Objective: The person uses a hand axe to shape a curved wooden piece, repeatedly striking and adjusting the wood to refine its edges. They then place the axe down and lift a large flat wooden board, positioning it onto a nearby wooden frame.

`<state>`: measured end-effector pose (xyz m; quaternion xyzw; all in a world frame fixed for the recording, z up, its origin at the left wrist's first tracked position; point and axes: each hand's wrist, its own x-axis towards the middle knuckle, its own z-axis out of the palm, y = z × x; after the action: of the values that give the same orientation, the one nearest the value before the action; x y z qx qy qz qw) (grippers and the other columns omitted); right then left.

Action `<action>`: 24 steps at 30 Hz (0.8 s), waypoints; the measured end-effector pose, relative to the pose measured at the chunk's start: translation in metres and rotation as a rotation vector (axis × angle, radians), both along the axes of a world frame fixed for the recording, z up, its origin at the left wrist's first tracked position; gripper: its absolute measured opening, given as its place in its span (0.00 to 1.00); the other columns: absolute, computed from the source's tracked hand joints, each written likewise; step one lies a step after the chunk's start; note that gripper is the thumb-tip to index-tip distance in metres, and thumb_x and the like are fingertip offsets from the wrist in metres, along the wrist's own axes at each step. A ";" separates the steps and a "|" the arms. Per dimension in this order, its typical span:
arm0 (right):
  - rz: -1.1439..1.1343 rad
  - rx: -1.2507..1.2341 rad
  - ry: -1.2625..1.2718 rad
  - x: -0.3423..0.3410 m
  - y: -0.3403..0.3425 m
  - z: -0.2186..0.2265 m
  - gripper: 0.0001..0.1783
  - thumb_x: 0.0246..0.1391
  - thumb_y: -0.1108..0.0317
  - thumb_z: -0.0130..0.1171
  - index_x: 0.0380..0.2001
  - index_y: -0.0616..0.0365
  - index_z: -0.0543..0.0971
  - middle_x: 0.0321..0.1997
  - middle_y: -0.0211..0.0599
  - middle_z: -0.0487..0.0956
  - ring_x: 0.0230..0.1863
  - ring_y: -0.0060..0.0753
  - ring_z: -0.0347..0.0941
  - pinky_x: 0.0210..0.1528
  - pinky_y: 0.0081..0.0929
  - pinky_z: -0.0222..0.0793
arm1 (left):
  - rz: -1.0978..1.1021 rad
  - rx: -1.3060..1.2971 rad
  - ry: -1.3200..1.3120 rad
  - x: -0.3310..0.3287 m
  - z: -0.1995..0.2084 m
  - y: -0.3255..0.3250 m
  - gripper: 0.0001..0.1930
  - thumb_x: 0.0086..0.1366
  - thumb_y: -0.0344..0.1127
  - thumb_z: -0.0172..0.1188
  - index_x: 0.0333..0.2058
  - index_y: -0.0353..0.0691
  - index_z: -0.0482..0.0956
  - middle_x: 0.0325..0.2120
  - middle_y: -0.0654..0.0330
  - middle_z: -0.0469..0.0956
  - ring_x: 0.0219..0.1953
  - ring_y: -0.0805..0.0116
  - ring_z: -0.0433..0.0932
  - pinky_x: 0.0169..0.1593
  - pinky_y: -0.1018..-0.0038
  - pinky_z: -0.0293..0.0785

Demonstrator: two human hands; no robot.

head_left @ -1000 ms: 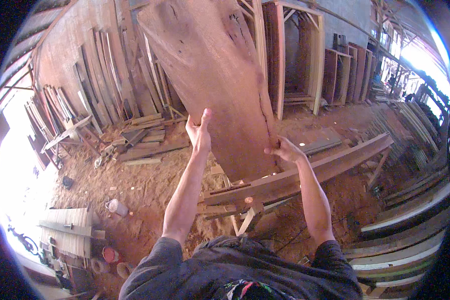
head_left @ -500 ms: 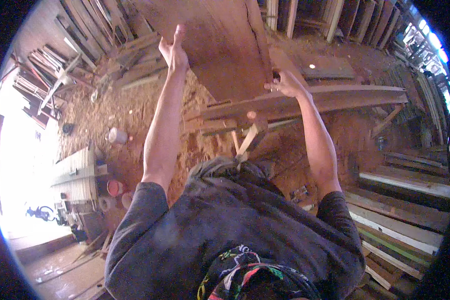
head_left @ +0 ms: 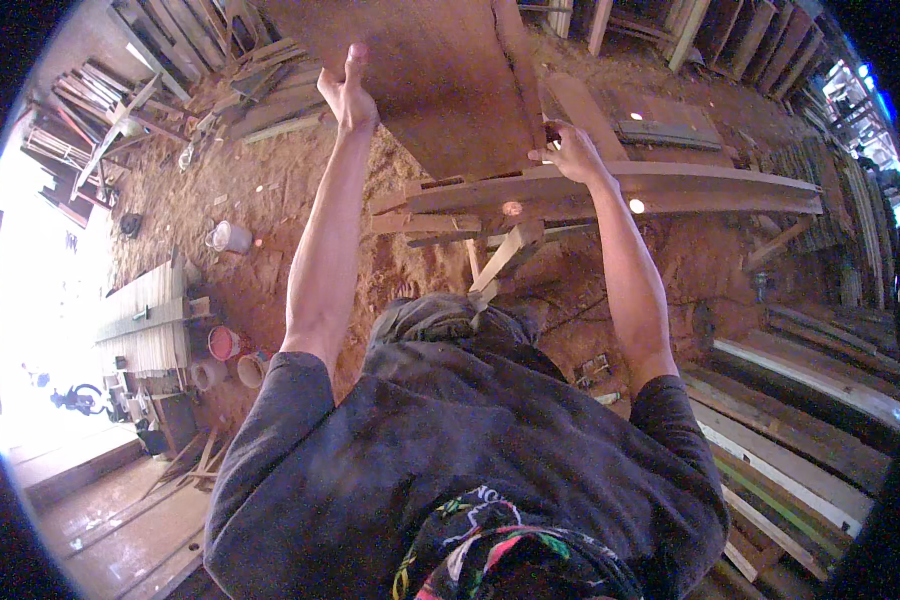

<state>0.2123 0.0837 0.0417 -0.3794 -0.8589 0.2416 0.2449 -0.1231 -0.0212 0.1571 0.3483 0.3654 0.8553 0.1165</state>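
Observation:
A wide brown wooden board (head_left: 440, 80) is held up in front of me, its far end cut off by the top of the picture. My left hand (head_left: 350, 95) grips its left edge, thumb raised along the face and fingers hidden behind. At the right edge, near the lower corner, my right hand (head_left: 573, 153) closes on the board with bent fingers. A dark split runs along that right side. Just beyond my waist, below the board's near end, lies a long wooden plank (head_left: 690, 190) on a timber support (head_left: 510, 255).
Sawdust-covered ground (head_left: 300, 200) spreads around. A white bucket (head_left: 232, 238) and a red-topped bucket (head_left: 225, 343) stand at left. Stacked boards (head_left: 800, 390) lie at right, with more planks (head_left: 690, 35) leaning at the back. A bicycle (head_left: 82, 398) shows in the bright opening.
The view has shifted slightly, so the ground and buckets sit a little differently in the picture. Both hands keep their hold on the board, which has hardly moved relative to me.

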 end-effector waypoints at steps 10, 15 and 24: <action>-0.070 -0.214 -0.169 -0.030 -0.005 -0.011 0.31 0.43 0.52 0.77 0.49 0.56 0.82 0.47 0.42 0.84 0.52 0.42 0.78 0.57 0.38 0.69 | 0.032 -0.062 0.116 -0.025 -0.025 -0.002 0.24 0.62 0.42 0.70 0.46 0.32 0.70 0.39 0.56 0.79 0.41 0.66 0.76 0.48 0.66 0.74; -0.057 -0.199 -0.289 -0.032 -0.002 -0.026 0.29 0.45 0.53 0.76 0.49 0.52 0.83 0.47 0.39 0.84 0.52 0.41 0.78 0.57 0.37 0.69 | 0.003 -0.097 0.112 0.001 -0.010 -0.010 0.21 0.60 0.46 0.72 0.39 0.34 0.80 0.31 0.66 0.81 0.34 0.75 0.74 0.41 0.73 0.71; -0.030 -0.151 -0.285 -0.019 -0.006 -0.033 0.29 0.48 0.46 0.71 0.47 0.56 0.81 0.38 0.47 0.84 0.44 0.49 0.80 0.49 0.45 0.73 | -0.145 -0.163 0.242 0.018 -0.009 0.003 0.17 0.61 0.35 0.72 0.45 0.35 0.78 0.41 0.60 0.83 0.42 0.68 0.80 0.52 0.69 0.75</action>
<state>0.1936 0.0777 0.0084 -0.4398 -0.8587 0.2455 0.0951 -0.1051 -0.0180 0.1485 0.4637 0.4185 0.7641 0.1611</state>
